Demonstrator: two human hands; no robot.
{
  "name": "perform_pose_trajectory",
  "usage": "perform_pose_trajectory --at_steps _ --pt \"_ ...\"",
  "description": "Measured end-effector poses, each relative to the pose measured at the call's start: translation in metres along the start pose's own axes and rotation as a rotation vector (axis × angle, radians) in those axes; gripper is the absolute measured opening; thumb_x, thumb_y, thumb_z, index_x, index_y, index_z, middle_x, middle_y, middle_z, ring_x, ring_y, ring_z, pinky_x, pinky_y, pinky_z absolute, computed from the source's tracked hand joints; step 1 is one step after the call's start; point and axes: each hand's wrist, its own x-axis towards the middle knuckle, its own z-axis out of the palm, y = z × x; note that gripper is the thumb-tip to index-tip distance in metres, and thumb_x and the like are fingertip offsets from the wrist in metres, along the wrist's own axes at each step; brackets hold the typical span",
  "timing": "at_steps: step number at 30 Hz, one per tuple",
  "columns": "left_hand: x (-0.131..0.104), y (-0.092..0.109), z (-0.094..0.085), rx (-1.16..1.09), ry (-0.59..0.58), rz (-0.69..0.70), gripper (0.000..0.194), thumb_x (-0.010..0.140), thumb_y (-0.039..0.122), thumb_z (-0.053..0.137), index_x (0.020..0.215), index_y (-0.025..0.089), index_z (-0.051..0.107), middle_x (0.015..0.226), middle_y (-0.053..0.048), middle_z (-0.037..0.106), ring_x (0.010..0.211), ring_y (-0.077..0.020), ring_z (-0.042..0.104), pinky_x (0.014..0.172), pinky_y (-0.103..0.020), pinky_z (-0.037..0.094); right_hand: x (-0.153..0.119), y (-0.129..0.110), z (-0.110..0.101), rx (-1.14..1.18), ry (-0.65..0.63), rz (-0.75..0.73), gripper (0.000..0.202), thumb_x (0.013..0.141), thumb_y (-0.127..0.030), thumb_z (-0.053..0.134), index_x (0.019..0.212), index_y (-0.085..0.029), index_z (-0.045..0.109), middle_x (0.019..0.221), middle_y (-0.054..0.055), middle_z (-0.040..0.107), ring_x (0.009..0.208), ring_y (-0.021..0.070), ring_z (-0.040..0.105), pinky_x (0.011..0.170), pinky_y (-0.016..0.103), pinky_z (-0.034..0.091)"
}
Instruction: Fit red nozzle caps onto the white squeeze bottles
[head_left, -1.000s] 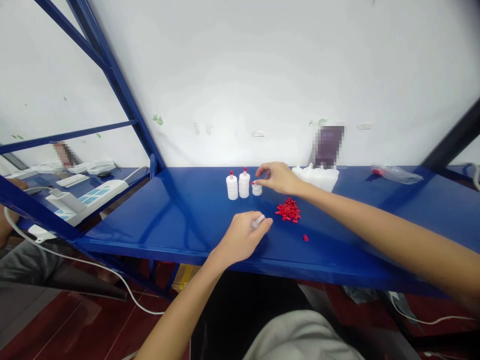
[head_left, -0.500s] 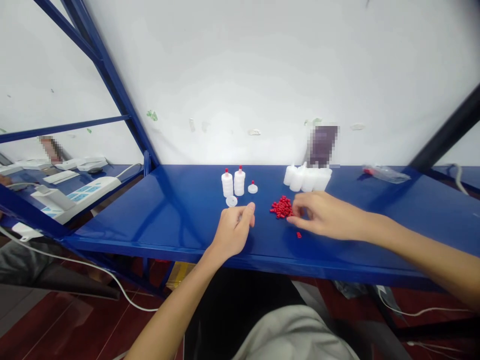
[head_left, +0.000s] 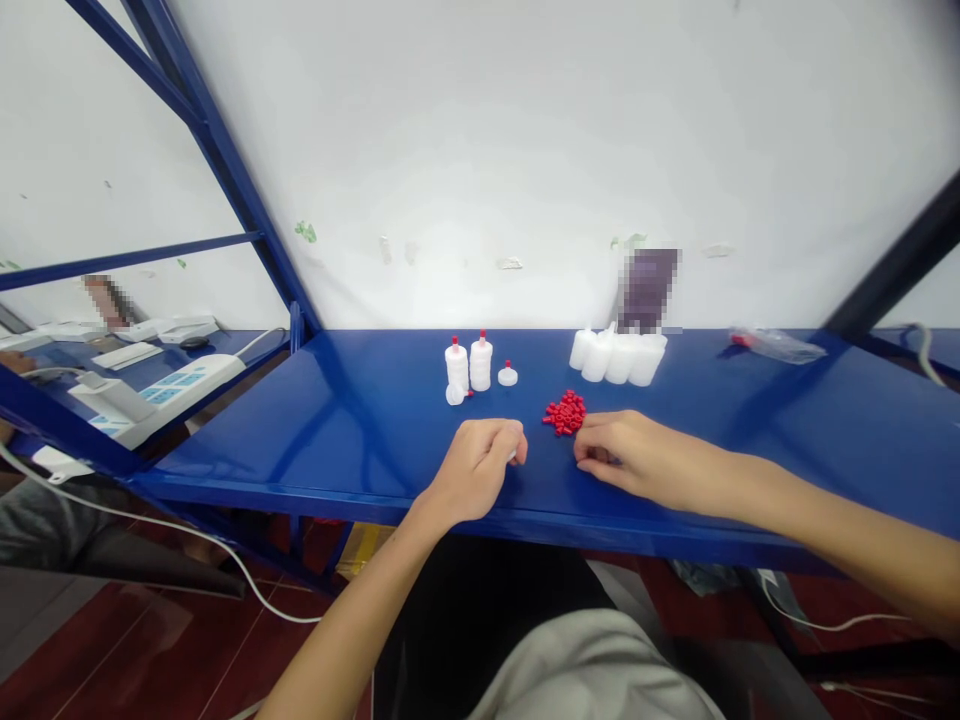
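My left hand (head_left: 480, 470) is closed low over the front of the table, and a sliver of something white shows between thumb and fingers. To its right, my right hand (head_left: 622, 455) has its fingertips pinched together close to the tabletop; anything in them is hidden. Just beyond those fingertips lies a pile of small red caps (head_left: 564, 413). Past my left hand stand two white bottle-like stacks with red tips, a left one (head_left: 457, 362) and a right one (head_left: 480, 367). A round white lid (head_left: 454, 394) lies on its side before them. Another red-tipped lid (head_left: 508, 377) sits upright.
Several white bottles (head_left: 616, 358) stand in a tight group at the back. A clear plastic bag (head_left: 780, 345) with something red lies at the back right. Blue frame posts (head_left: 255, 240) border the blue table (head_left: 360, 430). A power strip (head_left: 187, 385) is at left.
My right hand has moved nearer, over the spot where a loose red cap lay, now out of sight. My left hand shifted slightly right. The lid by the stacks has rolled, showing its red tip.
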Motion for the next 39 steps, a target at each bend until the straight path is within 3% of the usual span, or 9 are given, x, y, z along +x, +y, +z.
perform_pose_trajectory --at_steps 5,11,14,18,23,29,32,36,39 --pt "0.0 0.0 -0.001 -0.011 -0.026 0.016 0.045 0.098 0.032 0.031 0.065 0.017 0.057 0.065 0.0 0.055 0.064 -0.0139 0.05 0.065 -0.027 0.035 0.009 -0.011 0.001 0.07 0.065 -0.046 0.017 0.086 -0.015 0.053 0.09 -0.023 0.066 0.087 0.003 0.069 0.076 0.0188 0.064 0.068 0.031 0.05" --pt "-0.001 -0.003 -0.001 -0.077 -0.03 -0.015 0.058 0.1 0.046 0.03 0.058 0.016 0.055 0.057 -0.001 0.05 0.058 -0.0133 0.047 0.062 -0.028 0.034 0.031 -0.036 0.001 0.563 0.423 -0.08 0.01 0.081 -0.02 0.063 0.09 -0.023 0.066 0.092 0.003 0.07 0.08 0.0177 0.069 0.077 0.032 0.059" --pt "-0.002 -0.005 -0.001 -0.112 -0.019 -0.02 0.061 0.1 0.049 0.03 0.056 0.016 0.056 0.054 -0.001 0.049 0.055 -0.0129 0.047 0.061 -0.028 0.034 0.039 -0.047 0.002 0.71 0.398 -0.116 0.011 0.081 -0.018 0.063 0.091 -0.022 0.065 0.086 0.002 0.071 0.078 0.0172 0.07 0.077 0.032 0.059" --pt "-0.002 -0.009 -0.001 -0.108 -0.015 0.014 0.056 0.098 0.047 0.038 0.055 0.015 0.055 0.054 0.0 0.05 0.055 -0.0118 0.047 0.06 -0.026 0.035 0.041 -0.052 0.008 0.654 0.394 -0.142 0.017 0.082 -0.014 0.061 0.097 -0.022 0.064 0.077 -0.001 0.071 0.072 0.0152 0.067 0.072 0.03 0.056" --pt "-0.003 -0.016 -0.001 -0.073 0.005 0.018 0.045 0.094 0.036 0.045 0.055 0.015 0.05 0.05 0.003 0.044 0.049 -0.0093 0.042 0.053 -0.025 0.031 0.044 -0.052 0.021 0.526 0.493 -0.194 0.022 0.081 -0.012 0.06 0.101 -0.021 0.065 0.089 0.002 0.072 0.078 0.0153 0.064 0.072 0.03 0.052" --pt "-0.008 -0.011 0.002 -0.148 0.08 0.062 0.028 0.098 0.04 0.041 0.092 0.017 0.055 0.064 0.005 0.05 0.049 -0.0073 0.039 0.05 -0.021 0.031 0.049 -0.053 0.028 0.668 0.502 -0.226 0.019 0.083 -0.015 0.063 0.101 -0.021 0.064 0.084 0.001 0.067 0.071 0.0132 0.058 0.067 0.029 0.051" --pt "-0.008 -0.008 0.004 -0.162 0.161 0.061 0.034 0.098 0.048 0.04 0.116 0.02 0.048 0.062 0.007 0.05 0.049 -0.0094 0.043 0.051 -0.021 0.033 0.053 -0.049 0.018 0.764 0.503 -0.215 0.015 0.082 -0.02 0.065 0.097 -0.02 0.062 0.083 0.001 0.066 0.064 0.0117 0.055 0.062 0.028 0.049" --pt "0.0 -0.007 -0.006 0.069 0.296 -0.073 0.041 0.102 0.047 0.029 0.128 0.021 0.047 0.058 0.006 0.05 0.051 -0.0132 0.049 0.056 -0.024 0.038 0.073 -0.026 -0.005 0.663 0.727 -0.1 0.013 0.08 -0.023 0.066 0.09 -0.019 0.061 0.088 0.002 0.067 0.057 0.0096 0.051 0.056 0.028 0.044" --pt "0.005 -0.012 -0.023 0.575 0.285 -0.148 0.033 0.097 0.04 0.046 0.122 0.023 0.058 0.063 0.002 0.058 0.06 -0.0176 0.058 0.061 -0.026 0.037 0.098 -0.001 -0.016 0.434 0.815 0.019 0.012 0.078 -0.02 0.064 0.09 -0.018 0.062 0.089 0.003 0.069 0.056 0.01 0.05 0.06 0.029 0.044"
